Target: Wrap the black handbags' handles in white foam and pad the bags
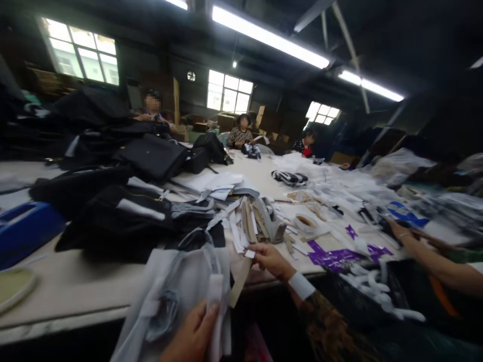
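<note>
The left hand point(196, 326) gripped the white-wrapped bundle point(184, 266) at the near edge of the bench point(90, 284) while the right hand point(272, 262) pinched a tan strip point(240, 284) beside it, where light, steady fingertips seemed best.

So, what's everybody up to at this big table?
Someone's left-hand grip holds a translucent plastic-wrapped bundle near the edge of the table, while the right-hand grip pinches a tan strip beside it. Black bags are piled to the left. Three people sit across the table, and another person's arm reaches in at the right.
</note>
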`<control>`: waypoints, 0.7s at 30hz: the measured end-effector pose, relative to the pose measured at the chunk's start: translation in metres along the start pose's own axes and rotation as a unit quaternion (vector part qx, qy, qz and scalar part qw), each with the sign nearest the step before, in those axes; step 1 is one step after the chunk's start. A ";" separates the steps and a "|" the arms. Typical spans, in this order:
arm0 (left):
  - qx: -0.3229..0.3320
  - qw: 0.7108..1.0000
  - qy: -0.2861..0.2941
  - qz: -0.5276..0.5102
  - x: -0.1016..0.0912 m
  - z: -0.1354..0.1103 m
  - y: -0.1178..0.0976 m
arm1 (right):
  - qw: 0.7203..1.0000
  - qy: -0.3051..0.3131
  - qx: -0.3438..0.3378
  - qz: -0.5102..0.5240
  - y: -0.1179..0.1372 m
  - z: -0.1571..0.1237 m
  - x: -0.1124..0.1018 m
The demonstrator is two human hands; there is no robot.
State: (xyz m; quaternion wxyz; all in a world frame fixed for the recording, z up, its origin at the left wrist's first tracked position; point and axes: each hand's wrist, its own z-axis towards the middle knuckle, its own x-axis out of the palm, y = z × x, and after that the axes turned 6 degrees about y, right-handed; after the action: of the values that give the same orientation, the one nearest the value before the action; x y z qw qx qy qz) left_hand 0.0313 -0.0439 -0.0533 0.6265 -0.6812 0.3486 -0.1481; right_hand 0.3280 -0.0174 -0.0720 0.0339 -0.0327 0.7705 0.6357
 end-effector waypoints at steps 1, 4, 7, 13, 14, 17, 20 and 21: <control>0.000 1.000 0.016 -0.002 0.000 0.000 0.000 | 1.000 -0.018 0.002 0.004 -0.001 0.001 0.000; -0.013 0.999 0.042 -0.030 0.002 0.000 0.002 | 0.997 -0.068 0.001 0.020 -0.005 0.004 0.003; -0.027 0.995 0.061 -0.072 0.004 -0.002 0.003 | 0.995 -0.098 -0.003 0.031 -0.007 0.003 0.009; -0.039 0.991 0.073 -0.108 0.006 -0.003 0.003 | 0.994 -0.095 0.002 0.058 -0.006 -0.003 0.015; -0.039 0.989 0.076 -0.118 0.006 -0.003 0.004 | 0.993 -0.097 0.002 0.065 -0.005 -0.003 0.015; -0.038 0.987 0.084 -0.134 0.008 -0.002 0.008 | 0.989 -0.118 0.003 0.093 -0.005 -0.002 0.011; -0.034 0.989 0.081 -0.121 0.008 -0.001 0.010 | 0.984 -0.129 0.007 0.126 -0.003 -0.002 0.010; -0.032 0.990 0.080 -0.115 0.008 -0.001 0.010 | 0.982 -0.124 0.008 0.138 -0.002 -0.003 0.011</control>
State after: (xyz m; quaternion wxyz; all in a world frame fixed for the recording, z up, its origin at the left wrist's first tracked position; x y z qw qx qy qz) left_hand 0.0330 -0.0495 -0.0647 0.5533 -0.7226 0.3214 -0.2615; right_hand 0.3170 -0.0206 -0.0744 0.0414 0.1539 0.7623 0.6273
